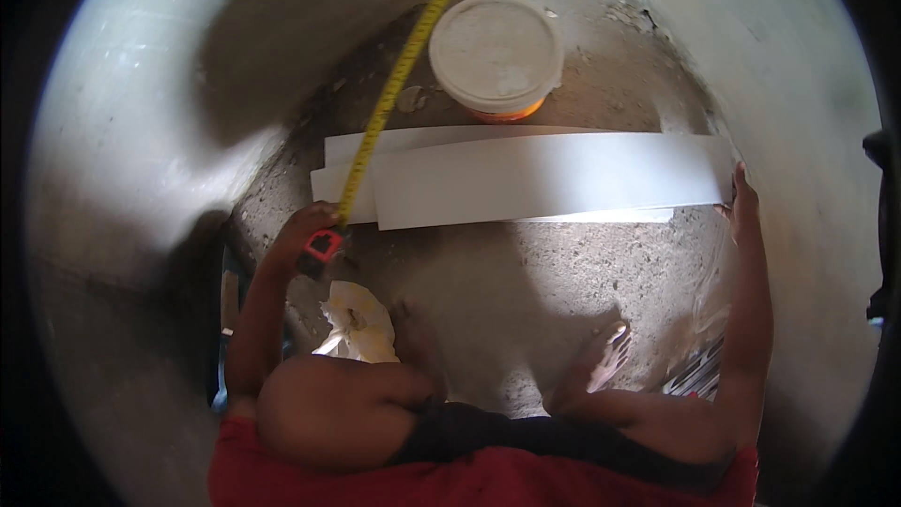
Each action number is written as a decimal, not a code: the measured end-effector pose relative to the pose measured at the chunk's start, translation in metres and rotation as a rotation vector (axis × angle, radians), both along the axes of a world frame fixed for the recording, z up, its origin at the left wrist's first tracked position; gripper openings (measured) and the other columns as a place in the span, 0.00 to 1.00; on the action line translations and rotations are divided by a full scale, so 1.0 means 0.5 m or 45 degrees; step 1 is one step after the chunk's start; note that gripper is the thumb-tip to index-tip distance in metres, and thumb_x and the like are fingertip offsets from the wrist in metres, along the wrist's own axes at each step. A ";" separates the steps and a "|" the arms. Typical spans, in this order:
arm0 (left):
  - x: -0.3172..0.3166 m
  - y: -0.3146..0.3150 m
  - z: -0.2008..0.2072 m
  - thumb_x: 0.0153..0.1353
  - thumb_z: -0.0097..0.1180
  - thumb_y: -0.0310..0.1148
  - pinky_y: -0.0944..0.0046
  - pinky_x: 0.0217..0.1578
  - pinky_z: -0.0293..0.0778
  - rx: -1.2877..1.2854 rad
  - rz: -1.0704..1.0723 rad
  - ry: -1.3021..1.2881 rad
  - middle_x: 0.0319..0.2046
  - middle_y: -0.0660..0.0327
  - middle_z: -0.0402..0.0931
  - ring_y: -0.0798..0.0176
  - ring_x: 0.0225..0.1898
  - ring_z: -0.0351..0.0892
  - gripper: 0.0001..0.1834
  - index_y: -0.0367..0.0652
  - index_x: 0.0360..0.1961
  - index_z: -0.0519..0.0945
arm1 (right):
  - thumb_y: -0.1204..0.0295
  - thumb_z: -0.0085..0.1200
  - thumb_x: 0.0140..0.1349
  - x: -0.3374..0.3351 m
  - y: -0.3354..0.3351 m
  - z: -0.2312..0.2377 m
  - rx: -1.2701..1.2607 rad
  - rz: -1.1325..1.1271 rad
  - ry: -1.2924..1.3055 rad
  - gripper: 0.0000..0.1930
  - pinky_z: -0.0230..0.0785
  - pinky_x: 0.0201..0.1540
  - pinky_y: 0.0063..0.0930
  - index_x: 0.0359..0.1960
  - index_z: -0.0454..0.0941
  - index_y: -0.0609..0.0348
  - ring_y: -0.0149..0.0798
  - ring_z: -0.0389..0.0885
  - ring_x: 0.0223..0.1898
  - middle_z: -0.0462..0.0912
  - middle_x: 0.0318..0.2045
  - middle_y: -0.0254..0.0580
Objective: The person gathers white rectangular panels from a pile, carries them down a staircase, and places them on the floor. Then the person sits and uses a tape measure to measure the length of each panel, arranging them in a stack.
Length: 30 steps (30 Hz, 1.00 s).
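While gripping a tape measure [324, 244] in the left hand [313, 220], touching a white board [554, 178] with the right hand [744, 202]

Crouching or sitting low, being unable to tell which, bending bare knees [324, 404] and resting both feet [610, 357] on the near part of a rough, dusty floor [450, 291]. Having the long board placed crosswise over lower boards [342, 195], also white, reaching from near the floor's left edge to its right edge, with bits of them showing at the left end and along both long sides. Curling the left fingers around the red-and-black tape measure, just beside the left end of the lower boards. Running its yellow blade [402, 75] out over that end and up past the top of the view. Setting the right fingers at the board's right end, being unable to tell whether pinching or merely steadying it. Facing a bucket [497, 52] with a pale lid and an orange lower part, standing just beyond the boards toward the floor's far end. Having a crumpled pale-yellow bag [358, 319] near the left foot, toward the floor's near left corner. Wearing a red top [497, 483].
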<state>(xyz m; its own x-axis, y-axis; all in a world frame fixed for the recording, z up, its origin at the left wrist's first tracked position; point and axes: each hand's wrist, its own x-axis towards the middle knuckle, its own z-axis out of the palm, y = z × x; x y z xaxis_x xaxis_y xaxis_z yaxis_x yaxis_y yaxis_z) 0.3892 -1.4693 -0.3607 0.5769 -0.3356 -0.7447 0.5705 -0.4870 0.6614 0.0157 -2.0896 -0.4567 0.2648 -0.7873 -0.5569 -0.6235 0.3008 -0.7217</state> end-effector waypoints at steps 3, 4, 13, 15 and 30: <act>-0.013 -0.020 -0.009 0.59 0.58 0.35 0.68 0.31 0.77 -0.092 -0.035 -0.018 0.32 0.58 0.78 0.66 0.30 0.81 0.13 0.39 0.41 0.75 | 0.29 0.46 0.55 0.010 -0.016 -0.008 0.067 0.013 0.038 0.44 0.74 0.35 0.31 0.56 0.73 0.58 0.36 0.80 0.41 0.80 0.45 0.39; -0.015 -0.025 -0.009 0.59 0.57 0.35 0.68 0.31 0.77 -0.159 -0.057 -0.021 0.32 0.58 0.78 0.65 0.30 0.81 0.13 0.39 0.40 0.76 | 0.29 0.46 0.55 0.010 -0.017 -0.009 0.076 0.026 0.081 0.44 0.74 0.34 0.31 0.56 0.73 0.58 0.35 0.80 0.40 0.80 0.45 0.39; -0.029 -0.049 -0.007 0.60 0.56 0.33 0.67 0.29 0.78 -0.118 0.028 0.089 0.29 0.58 0.78 0.64 0.28 0.81 0.09 0.39 0.38 0.75 | 0.35 0.42 0.62 -0.031 0.069 0.077 0.063 0.025 -0.107 0.41 0.74 0.43 0.34 0.60 0.67 0.64 0.37 0.78 0.46 0.76 0.52 0.45; -0.030 -0.048 -0.009 0.60 0.56 0.33 0.67 0.29 0.78 -0.099 0.019 0.034 0.29 0.57 0.78 0.64 0.27 0.81 0.10 0.39 0.38 0.76 | 0.40 0.41 0.66 -0.031 0.086 0.102 0.051 0.031 -0.282 0.39 0.70 0.53 0.35 0.61 0.65 0.66 0.38 0.76 0.51 0.74 0.55 0.45; -0.051 0.012 0.011 0.58 0.57 0.32 0.64 0.32 0.81 -0.250 0.261 -0.090 0.31 0.56 0.79 0.61 0.29 0.83 0.17 0.34 0.46 0.75 | 0.51 0.41 0.71 0.051 0.120 0.354 -0.164 0.152 -0.653 0.26 0.70 0.45 0.29 0.51 0.73 0.66 0.34 0.77 0.42 0.79 0.42 0.41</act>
